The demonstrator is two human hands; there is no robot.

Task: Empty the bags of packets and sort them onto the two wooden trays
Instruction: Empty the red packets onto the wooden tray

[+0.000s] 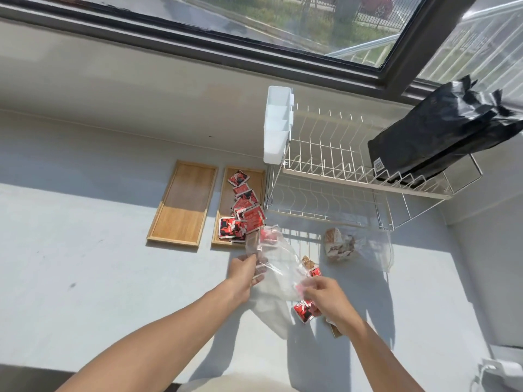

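Both hands are pinched shut on a clear plastic bag (278,274): left hand (245,274) on its upper edge, right hand (325,299) on the lower corner, red packets (305,309) bunched by those fingers. Just past the bag, the right wooden tray (226,202) holds a heap of red packets; the left wooden tray (182,203) sits beside it, bare. Pale sunlit counter (85,264), dish rack (353,176), a second bag (356,247) of brown packets below it, window (283,21) behind.

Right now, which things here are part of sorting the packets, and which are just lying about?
Part of the job:
left tray
right tray
red packets
clear bag, held by left hand and right hand
brown-packet bag

Lying about:
dish rack
black bag
white holder
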